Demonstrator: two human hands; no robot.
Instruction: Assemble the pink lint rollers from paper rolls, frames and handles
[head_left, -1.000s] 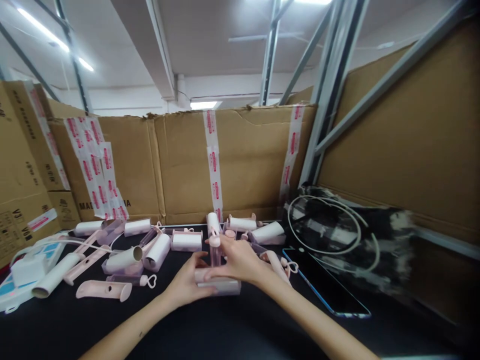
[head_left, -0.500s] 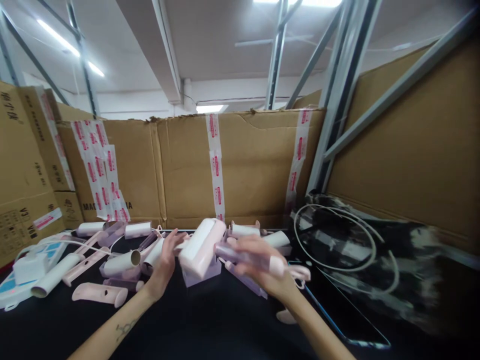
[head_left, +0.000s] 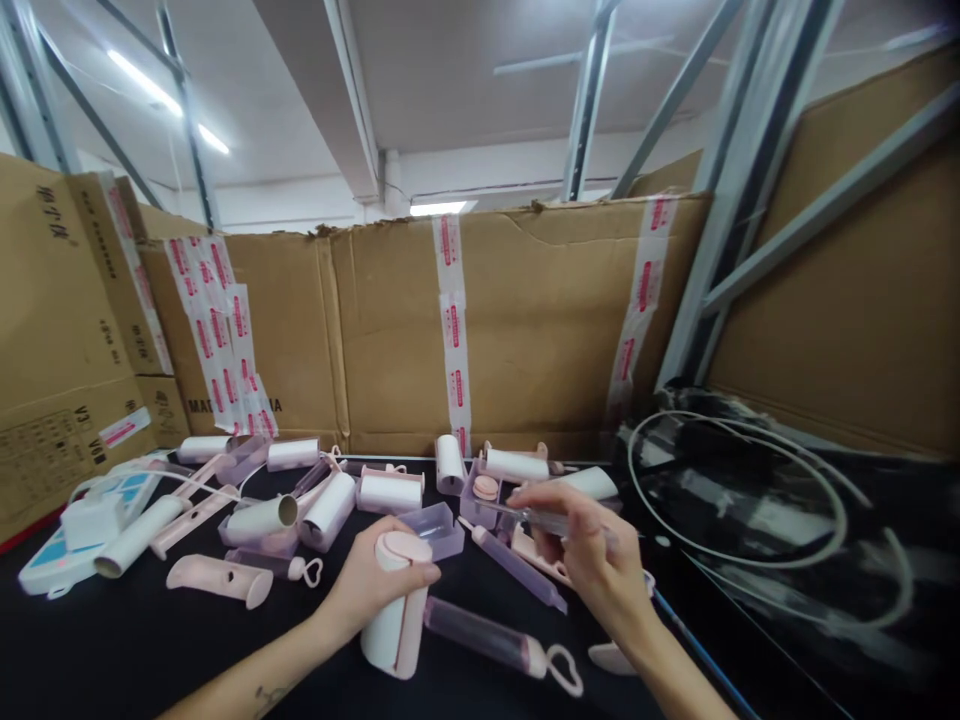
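My left hand is wrapped round a white roll in a pink holder, which looks like a lint roller head, standing tilted with its rounded end up. Thumb and fingers press on its upper part. In my right hand, the fingers close on a thin screwdriver with a clear handle; its shaft points left. Below and between the hands lies a purple translucent tube with a pink heart-shaped loop. Just behind the left hand sits a clear purple tray. Another purple tube lies left of the right hand.
White rolls and pink holders are scattered to the left, by a power strip. A purple box holds a round pink piece. Coiled white cable lies right. Cardboard walls off the back.
The purple tube has left my right hand and lies on the table; that hand now holds the screwdriver. My left hand has brought the roll and holder nearer me. The view has shifted slightly.
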